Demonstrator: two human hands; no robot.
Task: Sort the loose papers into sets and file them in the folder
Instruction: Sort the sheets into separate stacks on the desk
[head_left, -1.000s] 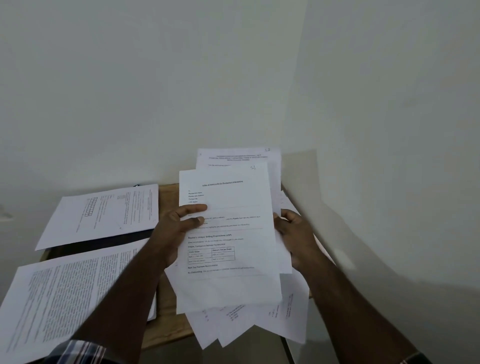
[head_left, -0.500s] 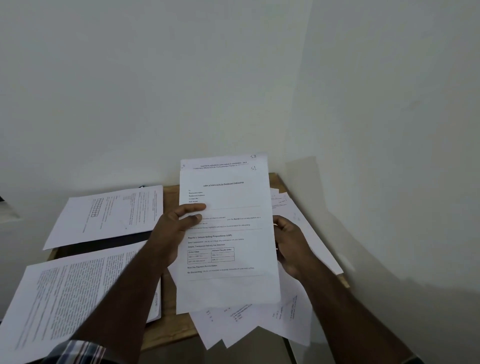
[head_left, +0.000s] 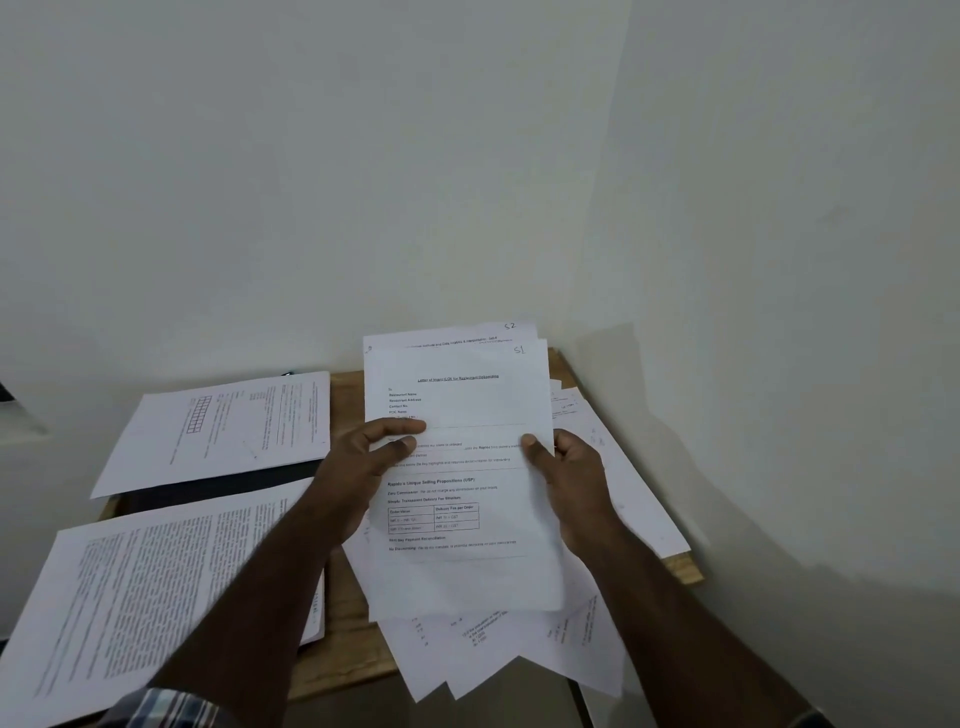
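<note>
While both grips pinch sheaf (head_left: 457, 467): left hand (head_left: 363, 467), right hand (head_left: 569, 467) at side edges; long axis upright, heading away.

A wooden tabletop (head_left: 347, 603) with a light, pale-grained surface stands pushed into the corner of a room, its far edge against the back wall (head_left: 311, 182) and its right edge close to the side wall (head_left: 805, 260). Both walls are plain, off-white and unmarked. At the lower left a plaid sleeve cuff (head_left: 166, 709) in blue, white and dark stripes shows at the frame's bottom edge.
</note>
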